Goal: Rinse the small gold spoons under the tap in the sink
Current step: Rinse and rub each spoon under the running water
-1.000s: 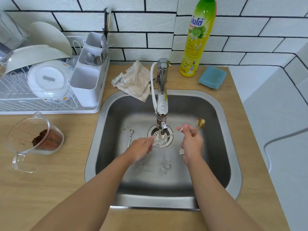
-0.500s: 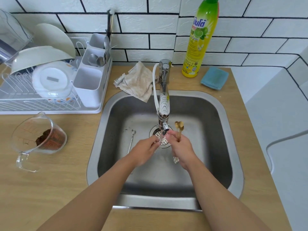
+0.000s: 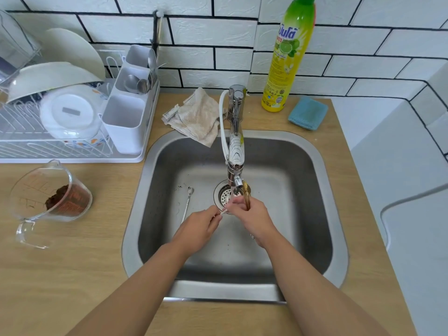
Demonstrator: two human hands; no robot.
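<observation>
Both hands (image 3: 252, 218) — gripping gold spoons (image 3: 246, 193) under tap (image 3: 235, 151).

L hand (image 3: 197, 230) & R hand (image 3: 252, 218) fingers curled, nearly touching.

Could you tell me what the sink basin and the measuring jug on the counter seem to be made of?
The sink basin looks like brushed stainless steel: grey, with a dull sheen and soft reflections. The measuring jug is clear, glass or hard plastic; the brown contents and red markings show through, but the look alone cannot settle which.
</observation>
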